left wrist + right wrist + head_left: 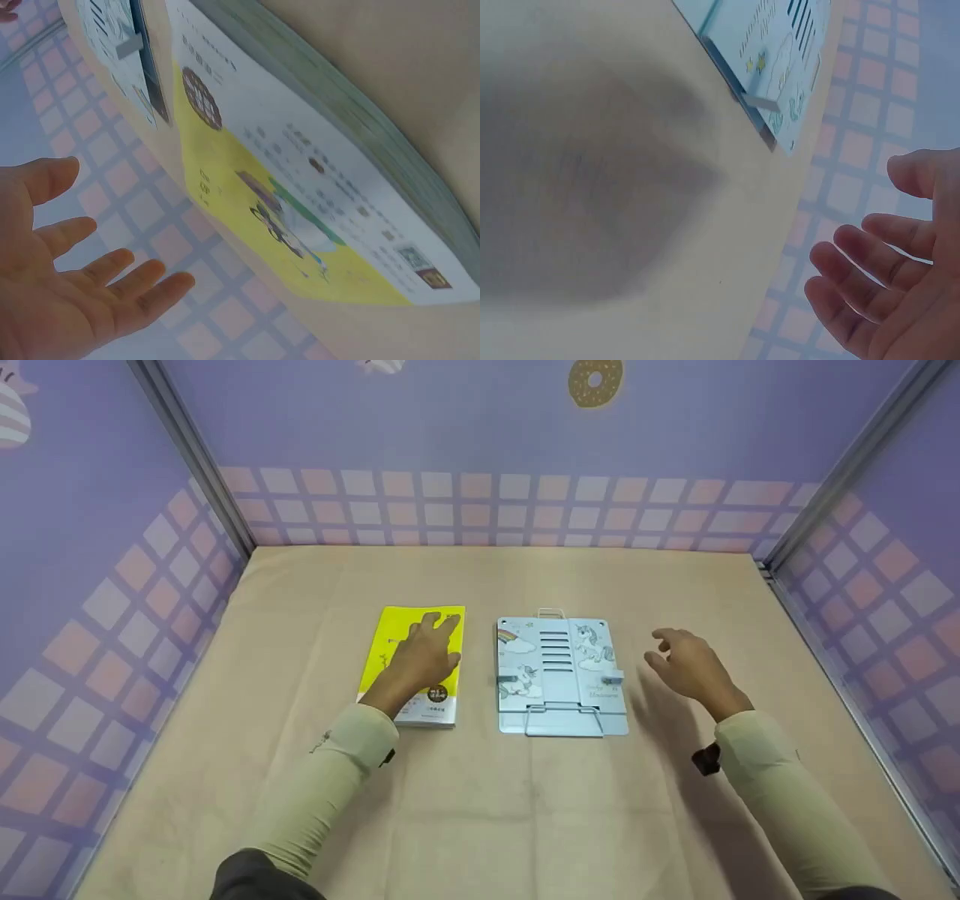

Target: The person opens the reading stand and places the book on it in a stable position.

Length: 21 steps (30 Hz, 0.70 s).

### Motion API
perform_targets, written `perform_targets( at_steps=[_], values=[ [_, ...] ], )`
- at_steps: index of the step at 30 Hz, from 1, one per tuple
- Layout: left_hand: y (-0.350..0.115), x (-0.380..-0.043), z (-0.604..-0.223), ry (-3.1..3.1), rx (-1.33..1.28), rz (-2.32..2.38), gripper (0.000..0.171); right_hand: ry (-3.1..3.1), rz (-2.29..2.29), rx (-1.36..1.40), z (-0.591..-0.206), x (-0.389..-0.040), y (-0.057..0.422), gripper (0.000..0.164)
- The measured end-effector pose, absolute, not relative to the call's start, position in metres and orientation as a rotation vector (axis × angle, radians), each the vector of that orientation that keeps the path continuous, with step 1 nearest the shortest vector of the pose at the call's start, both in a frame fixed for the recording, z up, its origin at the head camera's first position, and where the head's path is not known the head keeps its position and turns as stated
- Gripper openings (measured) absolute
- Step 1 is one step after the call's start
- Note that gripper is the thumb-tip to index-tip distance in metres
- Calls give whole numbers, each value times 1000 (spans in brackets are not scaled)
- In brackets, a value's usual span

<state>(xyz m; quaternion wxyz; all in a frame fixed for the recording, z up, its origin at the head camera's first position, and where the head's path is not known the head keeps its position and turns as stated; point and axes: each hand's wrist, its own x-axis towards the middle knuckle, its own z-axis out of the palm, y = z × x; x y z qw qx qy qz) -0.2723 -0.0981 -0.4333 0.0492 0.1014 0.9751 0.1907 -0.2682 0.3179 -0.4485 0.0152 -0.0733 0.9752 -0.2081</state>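
A thick yellow book [386, 641] with a white lower band lies flat on the table, left of centre. My left hand [424, 654] hovers over it with fingers spread; in the left wrist view a gap shows between the fingers and the book's cover [255, 172]. Right of the book lies a folded light-blue book stand [556, 675] printed with unicorns, its wire rest at the near edge and small clips at the sides. To the right of that stand, my right hand [688, 664] is held above the table, fingers loosely bent, holding nothing.
A beige cloth [480, 810] covers the table. Purple panels with pink and white checks [495, 502] enclose it at the back and both sides. Metal posts [847, 472] stand at the back corners.
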Motion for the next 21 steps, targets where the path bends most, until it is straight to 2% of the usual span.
perform_targets(
  at_steps=[12,21],
  values=[
    [-69,-257,-446,2882,323,666,57,2974,-598,-266,-459,-257,294,43],
    [-49,-251,-449,2802,421,648,43,2911,-597,-296,-466,-254,278,31]
  ],
)
